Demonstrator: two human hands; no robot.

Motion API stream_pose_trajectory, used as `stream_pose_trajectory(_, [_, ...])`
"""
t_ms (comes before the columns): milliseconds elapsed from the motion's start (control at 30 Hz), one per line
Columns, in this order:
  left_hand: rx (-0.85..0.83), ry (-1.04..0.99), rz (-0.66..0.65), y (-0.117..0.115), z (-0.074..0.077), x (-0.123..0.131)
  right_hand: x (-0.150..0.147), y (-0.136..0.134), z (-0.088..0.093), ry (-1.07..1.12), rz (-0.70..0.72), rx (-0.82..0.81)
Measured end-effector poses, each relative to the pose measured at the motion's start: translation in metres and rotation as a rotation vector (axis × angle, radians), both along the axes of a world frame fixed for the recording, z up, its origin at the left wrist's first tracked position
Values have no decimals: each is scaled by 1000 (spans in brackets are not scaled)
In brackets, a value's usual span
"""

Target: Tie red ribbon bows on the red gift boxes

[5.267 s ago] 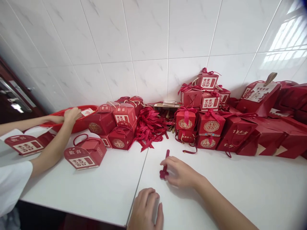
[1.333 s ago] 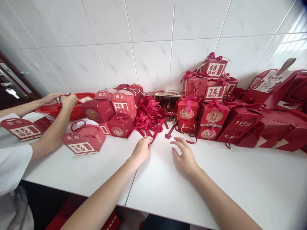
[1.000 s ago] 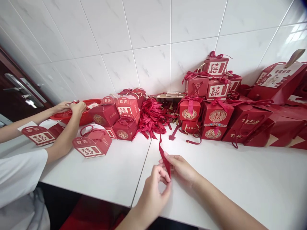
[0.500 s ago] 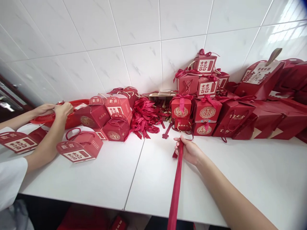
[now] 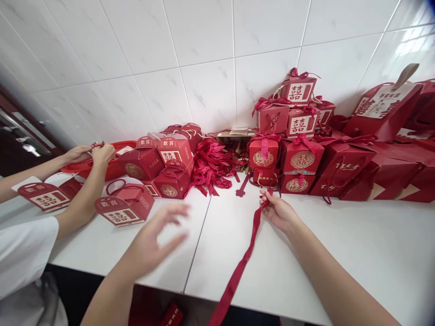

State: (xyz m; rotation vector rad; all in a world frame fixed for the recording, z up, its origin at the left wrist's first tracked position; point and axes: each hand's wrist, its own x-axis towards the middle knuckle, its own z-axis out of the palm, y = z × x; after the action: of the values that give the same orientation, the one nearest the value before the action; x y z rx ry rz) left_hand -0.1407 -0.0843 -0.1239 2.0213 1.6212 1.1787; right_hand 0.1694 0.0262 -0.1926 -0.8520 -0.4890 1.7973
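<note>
My right hand (image 5: 279, 212) pinches one end of a long red ribbon (image 5: 243, 262) on the white table (image 5: 340, 253). The ribbon runs from that hand toward me and hangs over the front edge. My left hand (image 5: 154, 237) hovers above the table's front, blurred, with fingers spread and nothing in it. A heap of loose red ribbons (image 5: 212, 167) lies against the wall beyond both hands. A small red tag (image 5: 242, 188) lies just ahead of my right hand.
Stacked red gift boxes (image 5: 292, 136) and red paper bags (image 5: 384, 154) fill the back right. More red boxes (image 5: 159, 163) stand at the back left. At the left a person in a white sleeve has both hands (image 5: 91, 153) at a red tray (image 5: 112, 165).
My left hand has come into view above the table's front, fingers spread. My right hand has edged toward the boxes with the ribbon end, and the ribbon now lies slanted across the table.
</note>
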Motion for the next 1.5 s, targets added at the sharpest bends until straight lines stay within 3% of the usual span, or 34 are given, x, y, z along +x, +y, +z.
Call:
stream_pose_trajectory(33, [15,37,118,12,6,-4,-1,-1,-1,-1,-1,6])
stream_pose_trajectory(100, [-18,274,619,40,13,-13,-2,-2,-2,-2,2,15])
stream_pose_trajectory(133, [-48,304,693,55,14,-18,-3,-3,-2,-4,5,20])
stream_pose_trajectory(267, [-110,372,787,97,5,-32,-6,-5,-3,-20,22,42])
stream_pose_trajectory(400, [-100,384,812,104,-8,-34,-6,-4,-2,-35,19,60])
stream_pose_trajectory(500, [-100,362,734,91,-7,-27,-5,-5,0,-44,24,73])
stream_pose_trajectory(567, [-73,334,580,76,-5,-16,-5,-6,2,-59,29,83])
stream_pose_trajectory(733, [-43,259,-220,31,-7,32,-2,-7,12,-104,56,143])
stream_pose_trajectory(800, [-103,219,-442,21,-7,51,1,-8,18,-115,71,179])
stream_pose_trajectory(867, [-132,206,-552,16,-4,64,3,-9,22,-131,82,211])
stream_pose_trajectory(967, [-95,239,-588,14,3,74,6,-10,28,-170,97,252])
stream_pose_trajectory(1167, [51,316,-517,3,5,76,14,-25,40,-283,165,319])
stream_pose_trajectory(1333, [-17,280,-629,-8,7,74,17,-54,54,-444,161,404])
stream_pose_trajectory(1500, [-30,177,-345,3,9,85,10,-81,59,-486,267,449])
